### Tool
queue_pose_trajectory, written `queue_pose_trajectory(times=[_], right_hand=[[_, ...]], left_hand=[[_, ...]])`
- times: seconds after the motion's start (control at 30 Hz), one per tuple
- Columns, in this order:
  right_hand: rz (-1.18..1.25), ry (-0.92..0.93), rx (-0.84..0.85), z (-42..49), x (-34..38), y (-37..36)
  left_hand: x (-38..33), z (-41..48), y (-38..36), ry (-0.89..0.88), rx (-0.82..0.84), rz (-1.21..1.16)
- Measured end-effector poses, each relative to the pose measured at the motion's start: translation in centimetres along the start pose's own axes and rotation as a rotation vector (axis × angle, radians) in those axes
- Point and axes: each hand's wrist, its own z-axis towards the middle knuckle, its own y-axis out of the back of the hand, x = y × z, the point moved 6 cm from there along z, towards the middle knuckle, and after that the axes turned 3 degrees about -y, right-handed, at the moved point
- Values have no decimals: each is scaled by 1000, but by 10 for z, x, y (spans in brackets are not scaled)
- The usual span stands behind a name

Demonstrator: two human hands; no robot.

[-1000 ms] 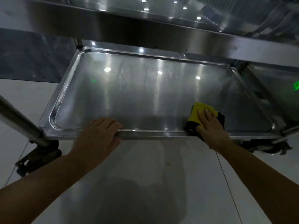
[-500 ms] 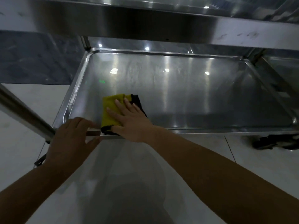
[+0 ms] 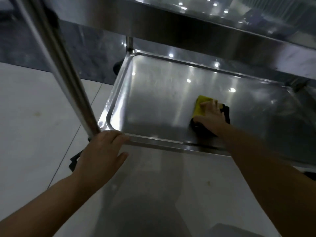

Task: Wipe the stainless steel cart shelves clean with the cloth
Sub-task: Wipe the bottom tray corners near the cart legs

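The lower stainless steel shelf [image 3: 153, 103] of the cart is a shallow tray with a raised rim, seen from above. A folded yellow and black cloth [image 3: 200, 106] lies on it right of the middle. My right hand [image 3: 211, 117] presses flat on the cloth with straight fingers. My left hand [image 3: 102, 151] rests on the shelf's near rim at its left corner, fingers over the edge and thumb spread below.
The upper shelf [image 3: 213, 29] overhangs the lower one along the top. A slanted steel post [image 3: 56, 65] runs from the top left down to the near left corner. A black caster [image 3: 117, 67] shows at the far left corner. Pale tiled floor [image 3: 34, 125] lies around.
My right hand has slid the cloth from the shelf's near left corner rightward and farther in. My left hand stays on the near rim. The view has swung left.
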Motion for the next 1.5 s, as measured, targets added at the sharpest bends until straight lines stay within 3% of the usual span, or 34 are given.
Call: queue_pose_trajectory(times=[0.4, 0.63, 0.9, 1.1, 1.33, 1.43, 1.5], right_hand=[[-202, 465, 102, 23, 250, -87], [-494, 762, 107, -30, 233, -109], [-174, 994, 321, -112, 199, -105], [-237, 987, 162, -46, 222, -99], [-224, 619, 73, 75, 283, -88], [-256, 539, 85, 82, 295, -93], [-293, 598, 79, 52, 301, -98]], left_hand=[[31, -49, 11, -68, 141, 94], [39, -60, 9, -161, 106, 109], [42, -53, 6, -131, 35, 95], [41, -38, 5, -43, 20, 110], [42, -34, 5, -66, 34, 119], [45, -37, 3, -59, 62, 129], [45, -37, 0, -41, 89, 124]])
